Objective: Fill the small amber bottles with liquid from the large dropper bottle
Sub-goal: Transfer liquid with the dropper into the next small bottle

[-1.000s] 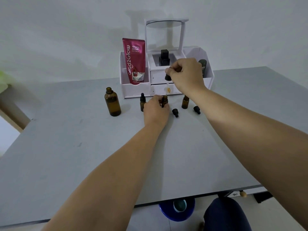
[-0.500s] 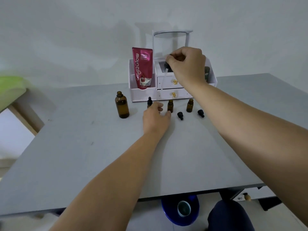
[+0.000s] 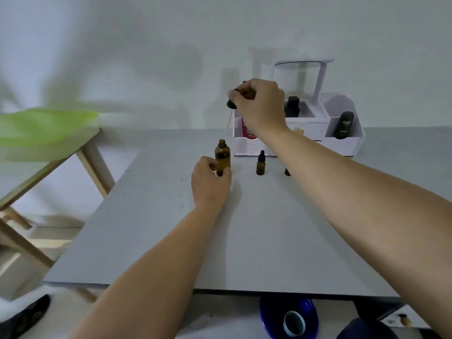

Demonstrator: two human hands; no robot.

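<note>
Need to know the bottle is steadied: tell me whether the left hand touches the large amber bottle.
Touching. The head view shows the left hand with fingers wrapped around the base of the large amber bottle, no gap visible.

A single wide-angle camera sits on the person's head, looking forward and down along both forearms across the grey worktop [image 3: 269, 228] toward the pale wall. The worktop's near edge lies low in the frame, its far edge near mid-height. The white organiser [image 3: 342, 145] at the back stands right of centre. Straight lines bow toward the frame edges.
</note>
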